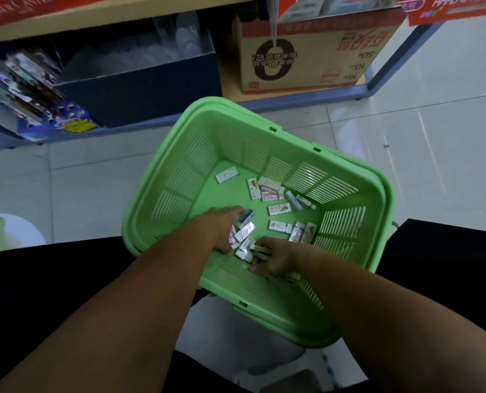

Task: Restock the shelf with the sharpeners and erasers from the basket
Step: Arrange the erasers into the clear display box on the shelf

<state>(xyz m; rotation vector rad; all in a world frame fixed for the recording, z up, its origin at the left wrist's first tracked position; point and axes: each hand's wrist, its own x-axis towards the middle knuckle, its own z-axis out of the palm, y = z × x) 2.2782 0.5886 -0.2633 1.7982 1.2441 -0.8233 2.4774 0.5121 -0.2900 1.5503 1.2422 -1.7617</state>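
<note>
Left hand: fingers curl round a bunch of packets.
Right hand: seems to pinch more packets by the near wall.
Loose packets: scattered on the floor of the basket.
Tip: square each bunch before lifting it to the shelf.

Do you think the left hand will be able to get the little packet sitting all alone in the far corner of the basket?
Probably yes. The left hand is inside the basket, and only bare green floor lies between it and the lone packet. It does hold other packets, though.
</note>
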